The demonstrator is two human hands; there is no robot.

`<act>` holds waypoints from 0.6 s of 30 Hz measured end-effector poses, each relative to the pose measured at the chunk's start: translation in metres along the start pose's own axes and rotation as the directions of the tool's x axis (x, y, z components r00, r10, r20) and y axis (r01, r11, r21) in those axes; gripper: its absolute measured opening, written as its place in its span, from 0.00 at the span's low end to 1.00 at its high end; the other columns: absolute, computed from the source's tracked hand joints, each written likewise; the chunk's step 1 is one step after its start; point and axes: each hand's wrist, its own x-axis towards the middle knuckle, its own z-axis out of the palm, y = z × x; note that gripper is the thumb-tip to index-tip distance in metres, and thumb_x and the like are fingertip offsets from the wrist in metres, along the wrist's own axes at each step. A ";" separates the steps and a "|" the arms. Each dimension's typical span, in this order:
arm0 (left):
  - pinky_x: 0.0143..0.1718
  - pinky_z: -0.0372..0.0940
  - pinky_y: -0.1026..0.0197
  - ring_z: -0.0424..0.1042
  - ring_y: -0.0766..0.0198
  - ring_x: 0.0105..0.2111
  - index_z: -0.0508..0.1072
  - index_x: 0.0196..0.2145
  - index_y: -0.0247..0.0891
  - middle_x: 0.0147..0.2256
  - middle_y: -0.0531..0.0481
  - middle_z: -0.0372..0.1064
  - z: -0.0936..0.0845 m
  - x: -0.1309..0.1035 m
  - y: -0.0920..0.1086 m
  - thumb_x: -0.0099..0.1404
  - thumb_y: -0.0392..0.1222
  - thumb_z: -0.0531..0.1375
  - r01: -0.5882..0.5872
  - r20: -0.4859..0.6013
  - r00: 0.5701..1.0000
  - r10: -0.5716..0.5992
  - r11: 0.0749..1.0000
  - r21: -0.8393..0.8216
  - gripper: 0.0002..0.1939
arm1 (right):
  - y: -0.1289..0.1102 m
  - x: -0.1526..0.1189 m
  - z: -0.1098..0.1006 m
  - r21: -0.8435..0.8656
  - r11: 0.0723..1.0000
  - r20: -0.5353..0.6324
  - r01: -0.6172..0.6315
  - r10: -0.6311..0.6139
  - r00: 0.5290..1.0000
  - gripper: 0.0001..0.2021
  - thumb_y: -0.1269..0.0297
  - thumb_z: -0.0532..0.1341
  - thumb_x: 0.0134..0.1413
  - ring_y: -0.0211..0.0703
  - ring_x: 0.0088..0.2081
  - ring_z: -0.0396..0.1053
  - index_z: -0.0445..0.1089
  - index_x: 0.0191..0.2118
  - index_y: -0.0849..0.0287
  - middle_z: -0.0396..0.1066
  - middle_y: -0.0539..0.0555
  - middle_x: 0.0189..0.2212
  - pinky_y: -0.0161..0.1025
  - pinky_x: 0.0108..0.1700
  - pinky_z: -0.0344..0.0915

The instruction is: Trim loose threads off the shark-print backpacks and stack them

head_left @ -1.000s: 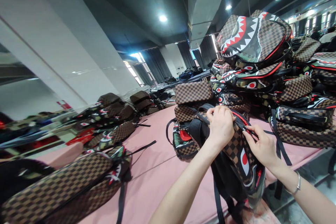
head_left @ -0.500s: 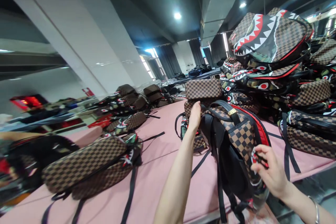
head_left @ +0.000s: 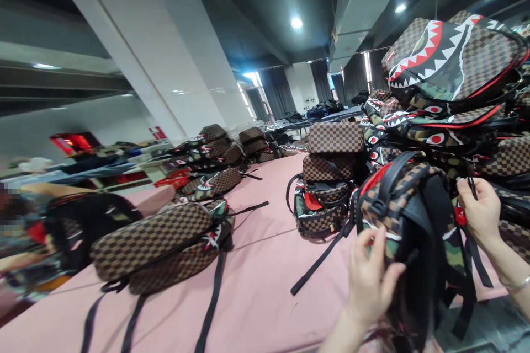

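A brown checkered backpack (head_left: pixel 422 198) with black straps and a camouflage side stands upright at the front right edge of the pink table (head_left: pixel 265 287). My left hand (head_left: pixel 370 276) is against its near left side, fingers spread and thumb apart. To the right of the backpack, my right hand (head_left: pixel 480 209) is raised with its fingers pinched round a small dark tool, too small to name surely. A bit of red shows just below those fingers.
Stacked checkered bags (head_left: pixel 335 138) stand behind the backpack. A tall pile of shark-mouth bags (head_left: pixel 443 66) rises at the right. Another checkered bag (head_left: pixel 153 237) lies at the left with straps trailing. A person's arm (head_left: pixel 20 262) is at the far left.
The backpack has turned, its red-edged opening now at the left. My left hand has moved from the top down to its near side. My right hand has risen away from its side.
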 end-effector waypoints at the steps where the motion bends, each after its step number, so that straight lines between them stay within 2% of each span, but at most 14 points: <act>1: 0.47 0.62 0.50 0.62 0.52 0.49 0.49 0.61 0.40 0.48 0.37 0.60 0.007 -0.005 0.012 0.58 0.45 0.59 -0.044 0.020 0.999 0.045 0.999 -0.021 0.36 | -0.015 -0.001 -0.003 0.023 0.999 0.008 -0.023 0.023 1.000 0.12 0.54 0.57 0.53 0.33 0.15 0.53 0.62 0.27 0.57 0.54 0.44 0.15 0.33 0.17 0.52; 3: 0.45 0.64 0.51 0.63 0.51 0.47 0.47 0.62 0.39 0.48 0.36 0.60 0.020 -0.009 0.032 0.57 0.47 0.60 -0.098 0.043 0.994 0.101 0.992 -0.078 0.39 | -0.046 -0.009 -0.012 0.001 1.000 0.041 0.013 -0.013 0.999 0.10 0.57 0.58 0.53 0.33 0.15 0.55 0.64 0.28 0.57 0.56 0.45 0.16 0.33 0.17 0.53; 5: 0.44 0.64 0.51 0.64 0.51 0.46 0.47 0.61 0.39 0.48 0.36 0.60 0.031 -0.008 0.045 0.57 0.49 0.60 -0.114 0.056 0.991 0.124 0.983 -0.145 0.40 | -0.069 -0.017 -0.023 -0.124 0.976 0.111 0.177 -0.164 0.980 0.07 0.59 0.58 0.53 0.36 0.21 0.63 0.68 0.32 0.56 0.65 0.49 0.21 0.32 0.23 0.60; 8: 0.43 0.65 0.51 0.64 0.53 0.44 0.51 0.59 0.41 0.46 0.38 0.61 0.037 0.003 0.052 0.57 0.48 0.60 -0.118 -0.002 0.992 0.122 0.951 -0.284 0.35 | -0.084 -0.027 -0.037 -0.268 0.871 0.340 0.412 -0.315 0.886 0.12 0.64 0.57 0.51 0.41 0.31 0.71 0.69 0.42 0.54 0.73 0.52 0.33 0.33 0.31 0.66; 11: 0.44 0.64 0.52 0.62 0.53 0.48 0.53 0.57 0.40 0.47 0.38 0.60 0.029 0.023 0.049 0.60 0.42 0.57 -0.010 -0.114 0.993 -0.041 0.911 -0.412 0.29 | -0.083 -0.035 -0.043 -0.282 0.818 0.479 0.502 -0.334 0.812 0.18 0.68 0.54 0.49 0.42 0.32 0.73 0.66 0.48 0.53 0.74 0.51 0.38 0.34 0.32 0.69; 13: 0.42 0.65 0.54 0.61 0.52 0.50 0.56 0.56 0.38 0.51 0.37 0.58 0.018 0.037 0.046 0.59 0.42 0.57 0.087 -0.087 0.986 -0.146 0.874 -0.479 0.27 | -0.081 -0.041 -0.042 -0.278 0.812 0.499 0.514 -0.335 0.800 0.19 0.69 0.53 0.49 0.42 0.33 0.74 0.65 0.49 0.53 0.74 0.51 0.39 0.36 0.34 0.70; 15: 0.37 0.65 0.57 0.65 0.55 0.45 0.66 0.47 0.37 0.46 0.39 0.62 0.007 0.045 0.042 0.61 0.45 0.55 0.140 -0.041 0.978 -0.206 0.785 -0.603 0.17 | -0.079 -0.044 -0.038 -0.277 0.806 0.490 0.523 -0.350 0.798 0.19 0.70 0.52 0.50 0.42 0.35 0.74 0.64 0.50 0.53 0.74 0.51 0.41 0.36 0.36 0.71; 16: 0.34 0.65 0.59 0.67 0.58 0.39 0.71 0.37 0.37 0.39 0.42 0.66 0.003 0.046 0.039 0.63 0.45 0.52 0.155 -0.044 0.966 -0.254 0.709 -0.687 0.12 | -0.078 -0.046 -0.035 -0.275 0.803 0.479 0.529 -0.363 0.799 0.19 0.70 0.52 0.50 0.42 0.36 0.74 0.64 0.49 0.53 0.73 0.51 0.41 0.36 0.37 0.70; 18: 0.30 0.63 0.61 0.65 0.64 0.27 0.67 0.20 0.37 0.26 0.47 0.64 -0.004 0.043 0.031 0.66 0.44 0.45 0.166 -0.071 0.917 -0.393 0.537 -0.827 0.21 | -0.076 -0.047 -0.032 -0.265 0.804 0.456 0.533 -0.383 0.804 0.20 0.71 0.52 0.49 0.43 0.38 0.73 0.65 0.49 0.53 0.73 0.51 0.43 0.37 0.39 0.70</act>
